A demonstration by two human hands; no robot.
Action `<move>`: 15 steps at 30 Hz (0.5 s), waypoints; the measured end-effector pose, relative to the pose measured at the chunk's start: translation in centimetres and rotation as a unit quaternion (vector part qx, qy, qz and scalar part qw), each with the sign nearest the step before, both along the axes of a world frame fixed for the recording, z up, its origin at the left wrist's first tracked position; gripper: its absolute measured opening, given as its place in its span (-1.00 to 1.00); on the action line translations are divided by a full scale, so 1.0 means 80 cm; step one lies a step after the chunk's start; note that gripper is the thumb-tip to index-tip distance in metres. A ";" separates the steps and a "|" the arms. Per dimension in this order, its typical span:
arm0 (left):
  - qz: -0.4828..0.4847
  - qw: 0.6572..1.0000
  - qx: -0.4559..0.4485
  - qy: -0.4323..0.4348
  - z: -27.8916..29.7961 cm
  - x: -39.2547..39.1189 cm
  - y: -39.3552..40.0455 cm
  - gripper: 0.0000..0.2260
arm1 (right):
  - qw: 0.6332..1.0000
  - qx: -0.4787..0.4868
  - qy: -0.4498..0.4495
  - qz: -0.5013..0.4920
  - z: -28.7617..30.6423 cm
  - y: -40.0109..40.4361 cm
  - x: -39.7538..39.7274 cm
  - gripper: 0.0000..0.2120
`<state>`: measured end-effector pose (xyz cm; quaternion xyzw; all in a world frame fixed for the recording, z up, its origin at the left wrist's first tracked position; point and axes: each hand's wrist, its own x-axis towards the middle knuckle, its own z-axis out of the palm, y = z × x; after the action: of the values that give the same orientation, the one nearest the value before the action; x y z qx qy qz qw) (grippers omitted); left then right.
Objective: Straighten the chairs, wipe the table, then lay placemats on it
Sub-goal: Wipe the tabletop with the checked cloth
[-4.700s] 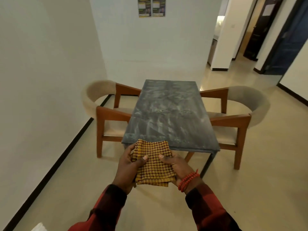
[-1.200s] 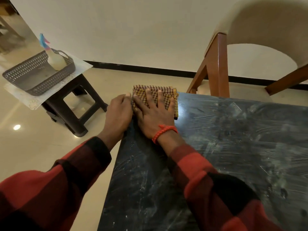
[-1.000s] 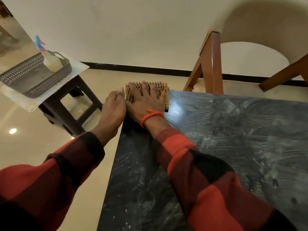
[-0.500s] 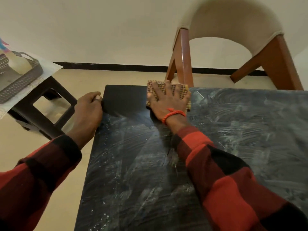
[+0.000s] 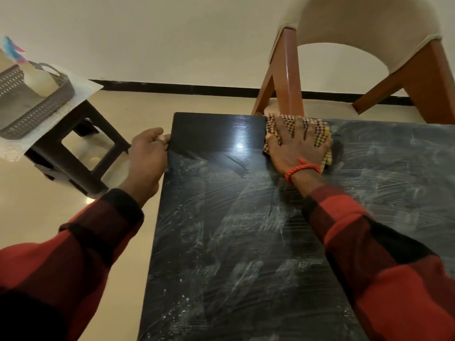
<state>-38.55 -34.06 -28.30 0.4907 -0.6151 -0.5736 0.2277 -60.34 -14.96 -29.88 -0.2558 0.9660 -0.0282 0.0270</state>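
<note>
at the far left a grey perforated basket [image 5: 37, 104] sits on a pale mat over a dark stool [image 5: 73, 153], with a cream spray bottle [image 5: 37, 77] with a pink-and-blue top standing inside the basket. right of the stool, the left hand [image 5: 147, 156] curls its fingers over the left edge of the table [image 5: 221, 242], near the far left corner, gripping that edge. the tabletop is dark and glossy; a clean, shiny strip runs along the far edge from the corner to the cloth, while the rest is smeared with pale, dusty streaks and white specks. further right, the right hand [image 5: 298, 146] lies flat with fingers spread and straight, pressing down on the cloth [image 5: 317, 134] at the far edge of the table. the cloth is folded, woven in a yellow and dark brown check, and mostly covered by the hand. a red corded bracelet [image 5: 301, 169] circles that wrist. beyond the far edge stands a chair [image 5: 288, 70] with a reddish wooden frame and a curved cream backrest. both sleeves are red-and-black plaid.
</note>
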 end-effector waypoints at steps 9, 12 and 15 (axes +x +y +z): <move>-0.049 0.994 0.090 0.040 0.027 0.016 -0.003 -0.75 | 0.982 -0.055 0.001 0.180 -0.004 -0.130 0.193 -0.44; -0.032 0.996 0.080 0.005 0.023 0.031 -0.005 -0.72 | 0.978 -0.059 -0.007 0.201 -0.005 -0.139 0.227 -0.45; -0.050 0.996 0.072 0.009 0.016 0.049 0.004 -0.71 | 0.975 -0.054 -0.011 0.217 -0.005 -0.132 0.229 -0.44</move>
<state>-34.63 -33.77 -27.05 0.4697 -0.5937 -0.6314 0.1680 -41.99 -25.54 -30.27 -0.4600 0.8842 -0.0760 0.0290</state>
